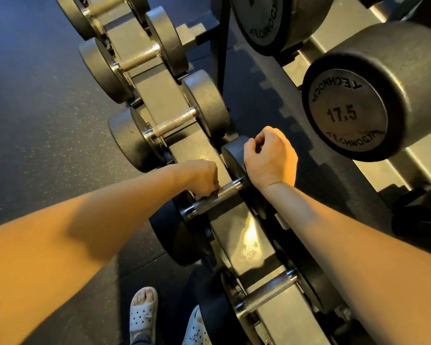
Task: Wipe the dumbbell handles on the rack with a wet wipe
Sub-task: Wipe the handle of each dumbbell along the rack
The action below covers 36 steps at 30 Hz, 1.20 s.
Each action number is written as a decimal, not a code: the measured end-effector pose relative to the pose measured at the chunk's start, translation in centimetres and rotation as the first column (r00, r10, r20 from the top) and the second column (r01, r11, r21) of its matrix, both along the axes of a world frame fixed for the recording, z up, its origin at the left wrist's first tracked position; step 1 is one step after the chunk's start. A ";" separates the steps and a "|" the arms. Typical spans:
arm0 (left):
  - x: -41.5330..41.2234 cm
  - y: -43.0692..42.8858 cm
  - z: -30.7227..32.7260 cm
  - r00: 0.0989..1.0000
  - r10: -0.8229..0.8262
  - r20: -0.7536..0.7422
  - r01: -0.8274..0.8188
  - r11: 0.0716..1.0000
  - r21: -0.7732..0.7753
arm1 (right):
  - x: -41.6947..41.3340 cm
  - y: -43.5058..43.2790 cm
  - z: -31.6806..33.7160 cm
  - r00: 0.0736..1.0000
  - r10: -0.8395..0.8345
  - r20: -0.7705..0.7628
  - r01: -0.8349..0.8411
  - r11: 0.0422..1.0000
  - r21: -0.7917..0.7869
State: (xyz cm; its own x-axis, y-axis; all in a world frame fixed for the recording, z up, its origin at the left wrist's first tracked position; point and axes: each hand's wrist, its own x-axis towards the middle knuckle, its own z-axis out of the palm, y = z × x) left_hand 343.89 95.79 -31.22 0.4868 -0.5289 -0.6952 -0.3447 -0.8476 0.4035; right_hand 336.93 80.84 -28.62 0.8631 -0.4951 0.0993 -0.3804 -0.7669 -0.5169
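1. Your left hand (202, 176) is clenched, fingertips curled down onto the dumbbell handle (222, 195). No wet wipe shows; whether one sits under the fingers, cannot tell.
2. The handle lies across the lower tier of the rack (246, 235), between its two heads. It is knurled steel, so judge it stiff and grippy. Wrap round the mid-knurl.
3. Your right hand (271, 158) grasps the rim of the far head (234, 154), steadying it. The weight looks heavy and unlikely to roll.
4. Far right, on the upper tier, sits the 17.5 dumbbell (346, 113).

My left hand (202, 176) and right hand (271, 158) are bare, also both forearms (97, 227). On my feet are pale grey rubber sandals (142, 313) with small round holes, toes open.
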 end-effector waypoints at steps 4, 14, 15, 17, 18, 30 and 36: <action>0.2 -1.5 -0.4 0.943 0.316 -0.102 -0.330 0.930 -0.161 | 0.0 -0.1 0.1 1.000 0.006 -0.013 -0.006 1.000 0.003; -0.1 0.1 -1.1 0.997 0.051 -0.061 -0.059 0.991 -0.122 | 0.1 0.1 0.6 0.999 0.003 -0.040 -0.003 1.000 -0.001; -0.1 0.6 -0.7 0.999 -0.006 -0.039 0.002 0.996 -0.091 | 0.0 0.1 0.5 0.999 0.004 -0.033 -0.004 1.000 -0.003; 0.0 1.6 0.3 0.994 -0.112 -0.014 0.112 0.994 -0.014 | -0.1 0.1 0.5 1.000 0.000 -0.005 0.000 1.000 -0.026; 0.0 2.1 0.7 0.991 -0.134 -0.007 0.134 0.991 0.009 | -0.1 0.2 0.4 1.000 -0.003 0.009 0.003 0.999 -0.040; -2.7 3.6 4.5 0.803 0.505 -0.316 -0.589 0.753 -0.293 | -10.9 9.3 1.4 0.980 0.173 0.096 -0.182 0.978 0.099; -4.5 3.4 5.4 0.831 0.414 -0.371 -0.525 0.803 -0.282 | -10.9 9.7 -1.1 0.857 -0.467 -0.216 0.352 0.226 0.908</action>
State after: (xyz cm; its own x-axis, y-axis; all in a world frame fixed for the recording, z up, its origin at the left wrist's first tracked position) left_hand 339.39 99.24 -25.86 0.5562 -0.5218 -0.6468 0.2320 -0.6499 0.7238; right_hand 326.01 90.53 -29.73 0.5284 -0.6004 -0.6002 -0.4018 0.4459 -0.7998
